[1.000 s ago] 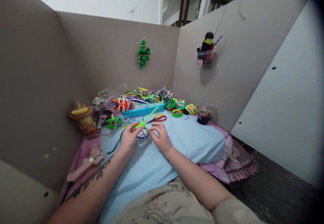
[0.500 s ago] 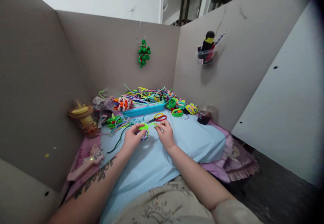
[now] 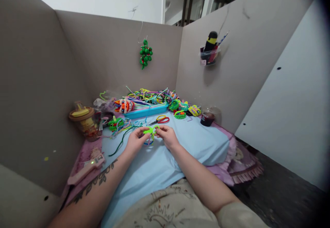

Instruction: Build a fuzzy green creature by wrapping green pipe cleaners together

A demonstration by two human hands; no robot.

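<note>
Fingers point(image 3: 141, 130) of both hands pinch lime-green piece point(image 3: 148, 131) above pale blue cloth point(image 3: 201, 138)

The left hand point(image 3: 134, 141) has thumb and fingertips closed on one side of the piece; the right hand point(image 3: 168, 137) nips its other side. Coloured strands point(image 3: 148, 143) show just below, between the hands; whether they join the piece I cannot tell. Scissors point(image 3: 163, 119) with red and yellow handles lie just beyond, near a blue tray point(image 3: 146, 112) of loose strands. A dark green strand point(image 3: 119, 149) lies beside the left hand.

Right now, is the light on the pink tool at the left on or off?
On: a green spot glows on the pink tool. Whether the tool is hot, I cannot tell.
</note>
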